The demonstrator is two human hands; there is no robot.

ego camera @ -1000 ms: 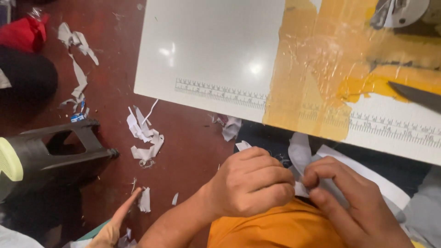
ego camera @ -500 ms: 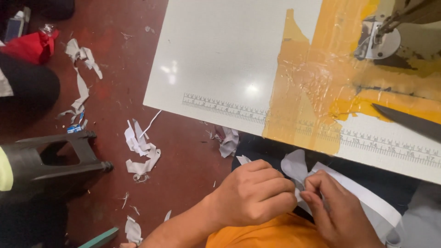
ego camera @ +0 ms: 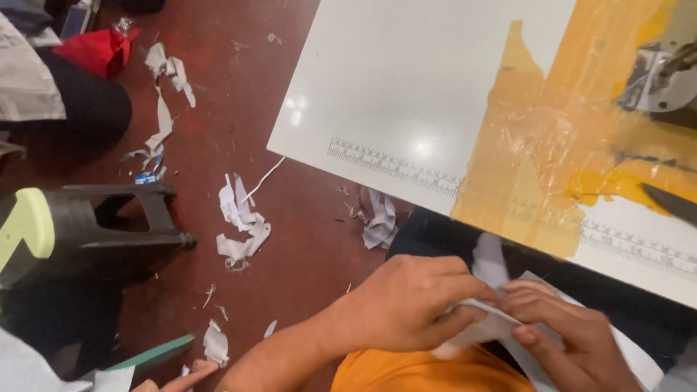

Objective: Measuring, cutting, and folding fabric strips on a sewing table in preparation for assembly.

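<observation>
White cloth [ego camera: 485, 328] sits pinched between my two hands, low in the view, just in front of the near edge of the table [ego camera: 406, 94] and above my lap. My left hand [ego camera: 406, 305] curls over it from the left, thumb and fingers closed on the piece. My right hand [ego camera: 573, 337] meets it from the right, fingertips pressed onto the same piece, so the two hands touch across the fabric. One strip of the cloth runs up from my fingers toward the table edge.

Below my wrists I see one orange garment [ego camera: 428, 374] over my lap. On the one white table I count two printed ruler strips [ego camera: 392, 165] running along its near edge, one large patch of orange tape [ego camera: 544, 145] covered with clear film, and one sewing machine [ego camera: 664, 72] at the top right corner, only partly in view.

On the red floor [ego camera: 239, 87] to my left, scraps [ego camera: 243, 221] of white cloth lie in about five loose clusters. One dark plastic stool [ego camera: 87, 225] lies on its side there, and one red bundle [ego camera: 98, 51] sits at the top left. One other finger [ego camera: 190, 374] shows at the bottom edge, beside one green strip [ego camera: 156, 354].
</observation>
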